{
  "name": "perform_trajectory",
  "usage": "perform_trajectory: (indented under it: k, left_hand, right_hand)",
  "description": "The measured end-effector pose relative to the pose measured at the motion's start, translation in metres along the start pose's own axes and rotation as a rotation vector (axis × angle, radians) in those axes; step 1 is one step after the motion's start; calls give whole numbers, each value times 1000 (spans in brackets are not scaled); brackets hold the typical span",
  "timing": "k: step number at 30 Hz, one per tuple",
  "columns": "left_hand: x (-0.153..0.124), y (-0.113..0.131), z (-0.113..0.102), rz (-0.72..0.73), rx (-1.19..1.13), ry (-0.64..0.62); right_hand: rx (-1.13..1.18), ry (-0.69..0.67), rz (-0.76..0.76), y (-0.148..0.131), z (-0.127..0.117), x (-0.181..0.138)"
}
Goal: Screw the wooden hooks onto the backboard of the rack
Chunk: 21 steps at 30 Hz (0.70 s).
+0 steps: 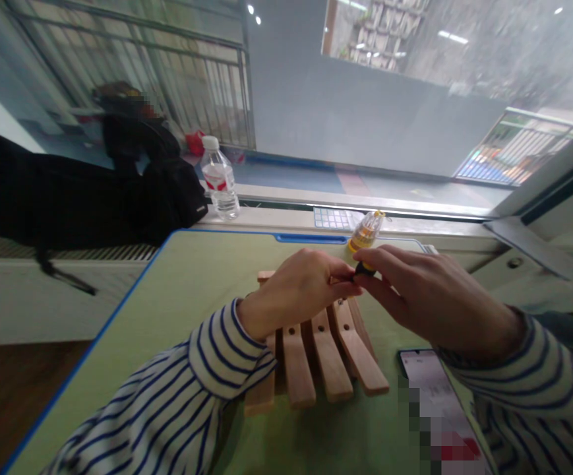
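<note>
A stack of light wooden slats with round holes lies fanned out on the green desk. My left hand rests over the slats' far ends, its fingers pinched together. My right hand meets it fingertip to fingertip and grips a screwdriver with a yellow and clear handle, which points up and away. What my left fingers pinch is hidden.
A phone lies at the desk's near right. On the window sill stand a water bottle and a black bag. A small keypad-like card lies behind the desk's blue edge.
</note>
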<state>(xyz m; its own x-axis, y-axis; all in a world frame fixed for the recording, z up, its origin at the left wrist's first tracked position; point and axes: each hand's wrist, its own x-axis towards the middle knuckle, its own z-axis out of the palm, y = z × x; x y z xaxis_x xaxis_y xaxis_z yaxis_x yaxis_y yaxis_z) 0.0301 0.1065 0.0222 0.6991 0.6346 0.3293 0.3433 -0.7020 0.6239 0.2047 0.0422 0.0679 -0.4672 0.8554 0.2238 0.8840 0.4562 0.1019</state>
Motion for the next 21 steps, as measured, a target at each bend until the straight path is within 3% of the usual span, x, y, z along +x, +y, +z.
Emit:
perform_trajectory:
  k: [13,21]
  left_hand:
    - [1,-4,2,47,-1,-63]
    - [2,-1,2,25,15,-23]
  right_hand:
    - [-5,80,59,1,11,6]
    - [-42,77,65,0,8,5]
